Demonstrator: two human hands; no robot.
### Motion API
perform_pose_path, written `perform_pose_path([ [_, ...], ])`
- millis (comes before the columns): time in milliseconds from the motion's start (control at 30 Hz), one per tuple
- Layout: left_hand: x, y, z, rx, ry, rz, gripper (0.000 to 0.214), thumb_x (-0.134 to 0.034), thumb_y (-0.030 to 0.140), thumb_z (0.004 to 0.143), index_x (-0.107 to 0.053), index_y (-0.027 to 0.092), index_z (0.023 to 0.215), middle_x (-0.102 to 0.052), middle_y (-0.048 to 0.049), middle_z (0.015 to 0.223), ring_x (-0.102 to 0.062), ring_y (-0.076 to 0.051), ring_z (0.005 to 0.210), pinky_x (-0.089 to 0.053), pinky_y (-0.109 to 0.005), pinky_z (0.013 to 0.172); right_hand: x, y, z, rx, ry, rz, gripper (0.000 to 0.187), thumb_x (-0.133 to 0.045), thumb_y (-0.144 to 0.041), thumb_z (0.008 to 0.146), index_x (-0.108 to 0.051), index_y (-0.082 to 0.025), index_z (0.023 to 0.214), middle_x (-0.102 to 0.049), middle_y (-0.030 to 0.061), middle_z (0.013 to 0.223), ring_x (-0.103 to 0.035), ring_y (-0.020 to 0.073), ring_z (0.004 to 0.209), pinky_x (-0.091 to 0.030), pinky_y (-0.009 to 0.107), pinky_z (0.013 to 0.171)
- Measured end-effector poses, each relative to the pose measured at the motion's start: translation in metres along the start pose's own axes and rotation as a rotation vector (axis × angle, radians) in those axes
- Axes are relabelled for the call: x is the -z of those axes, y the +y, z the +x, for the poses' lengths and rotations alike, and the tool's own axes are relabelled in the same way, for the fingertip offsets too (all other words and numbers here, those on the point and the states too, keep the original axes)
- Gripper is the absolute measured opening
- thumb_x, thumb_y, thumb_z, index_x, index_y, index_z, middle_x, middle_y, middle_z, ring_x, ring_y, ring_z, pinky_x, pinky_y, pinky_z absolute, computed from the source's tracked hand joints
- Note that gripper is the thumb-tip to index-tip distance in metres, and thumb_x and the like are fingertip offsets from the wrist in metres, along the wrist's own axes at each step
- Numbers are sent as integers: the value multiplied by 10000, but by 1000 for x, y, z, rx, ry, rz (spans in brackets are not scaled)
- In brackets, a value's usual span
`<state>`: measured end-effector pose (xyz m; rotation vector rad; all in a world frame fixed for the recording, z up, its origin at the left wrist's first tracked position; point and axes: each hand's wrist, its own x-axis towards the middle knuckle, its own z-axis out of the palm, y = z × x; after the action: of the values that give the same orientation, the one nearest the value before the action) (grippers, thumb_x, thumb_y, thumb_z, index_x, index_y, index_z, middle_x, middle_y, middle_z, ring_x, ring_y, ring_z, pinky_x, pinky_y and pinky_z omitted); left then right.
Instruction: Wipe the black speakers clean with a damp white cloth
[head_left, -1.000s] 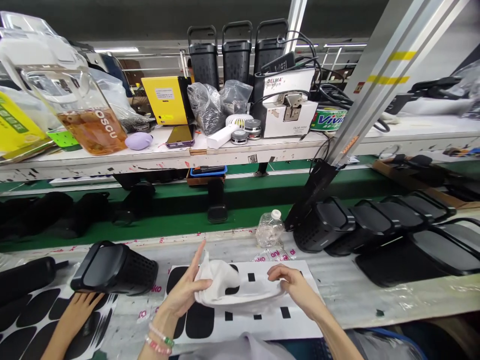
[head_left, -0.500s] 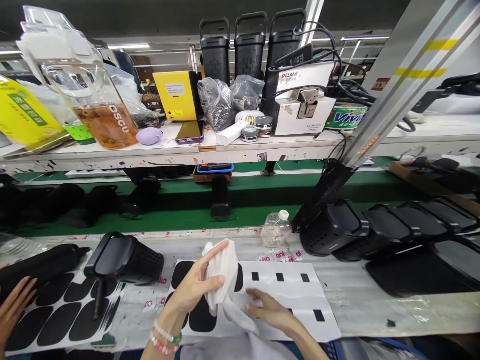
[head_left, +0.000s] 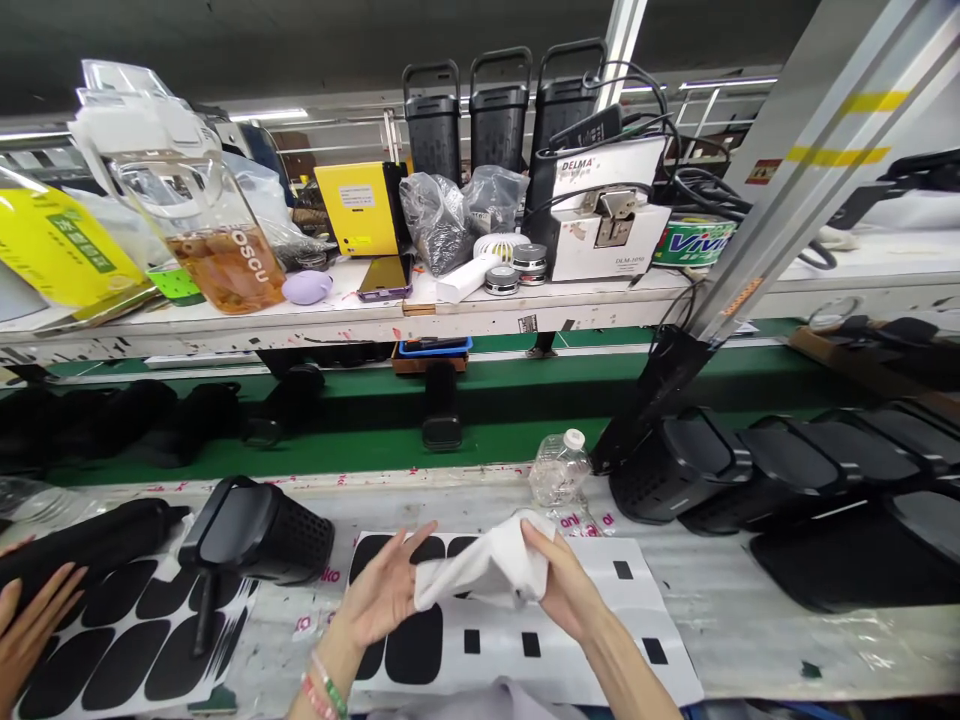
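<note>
My right hand [head_left: 571, 592] grips a white cloth [head_left: 495, 562] between thumb and fingers. The cloth stretches leftward, and its end meets the edge of my left hand [head_left: 381, 590]. Fingers apart and palm turned up, my left hand wears bead bracelets at the wrist; whether it touches or merely borders the cloth is hard to tell. Under both hands lies a white sheet [head_left: 600, 612] of black stickers, large rounded ones [head_left: 414, 645] at the left and small squares [head_left: 655, 651] at the right. The cloth hides part of the sheet.
At left, another person's hand [head_left: 41, 612] touches a long black object [head_left: 82, 550] above a second sticker sheet. A black perforated basket [head_left: 270, 530] lies near it. Several black baskets [head_left: 690, 470] line the right. A clear plastic bottle [head_left: 559, 468] stands behind the sheet, below a cluttered shelf [head_left: 465, 312].
The white cloth has passed from my left hand to my right and now spreads sideways. My left hand has opened; my right hand has risen and closed on the cloth.
</note>
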<state>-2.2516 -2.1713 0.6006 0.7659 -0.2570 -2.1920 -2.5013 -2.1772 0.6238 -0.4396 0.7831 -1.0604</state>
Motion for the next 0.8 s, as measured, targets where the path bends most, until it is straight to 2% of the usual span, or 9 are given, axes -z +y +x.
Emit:
perform_pose_path([
  [133,3,-31,-1,-253,-81,-138,787,-492,662,812,-195,338,1465,-637,-121,1192,-639,-237,1032,-468,-358,869,-11,-9,-6,-51,-98,120,540,-842,-181,556,-618,-202,1047,-696,31,897,-653,201,779,-492,275,662],
  [167,0,-36,1,-263,-88,-118,776,-535,618,817,-183,371,1463,-667,-93,1111,-650,-226,986,-462,-363,871,-13,-10,-6,-38,-115,115,587,-834,-155,538,-608,-205,1077,-696,33,926,-657,208,797,-497,287,690],
  [233,-6,-41,5,-275,-51,-37,724,-648,386,833,-252,393,1439,-684,-11,858,-661,-160,803,-470,-304,803,-14,-11,-5,-10,-107,73,599,-810,-161,555,-591,-210,1110,-692,37,985,-660,212,833,-497,299,735],
  [333,-8,-31,6,-344,167,95,573,-724,141,748,-540,276,1273,-644,28,700,-621,-102,672,-464,-202,673,1,-10,3,8,-31,-159,497,-740,-207,611,-592,-187,1085,-684,69,1035,-653,239,901,-489,323,783],
  [433,-8,-14,2,-322,332,196,375,-752,189,724,-658,161,1085,-700,-53,859,-645,-138,763,-489,-212,683,32,-4,13,64,170,-540,495,-651,-159,558,-615,-177,1051,-685,93,1028,-615,281,1000,-461,365,872],
  [533,-12,-7,-4,-233,276,289,487,-759,201,717,-613,147,1179,-690,-104,1018,-649,-196,909,-501,-271,778,62,7,16,94,315,-691,642,-591,-113,486,-609,-190,1123,-675,96,1050,-571,299,1079,-411,394,953],
  [667,-12,-17,-2,-96,158,599,816,-781,96,604,-473,228,1348,-685,-69,1003,-640,-228,952,-462,-323,859,81,18,8,127,368,-703,688,-556,-176,526,-583,-216,1213,-642,74,1128,-512,271,1178,-337,411,1034],
  [733,-8,-22,5,-162,211,806,759,-757,45,536,-578,231,1249,-684,-55,941,-625,-237,908,-447,-326,845,80,19,2,124,360,-720,624,-556,-239,582,-603,-214,1204,-607,75,1206,-450,258,1250,-270,407,1083],
  [800,-4,-21,13,-247,270,956,524,-731,58,524,-703,213,1023,-667,-41,854,-592,-239,853,-428,-328,829,77,19,-5,18,305,-780,580,-603,-314,635,-619,-196,1202,-562,97,1282,-420,274,1279,-261,412,1089],
])
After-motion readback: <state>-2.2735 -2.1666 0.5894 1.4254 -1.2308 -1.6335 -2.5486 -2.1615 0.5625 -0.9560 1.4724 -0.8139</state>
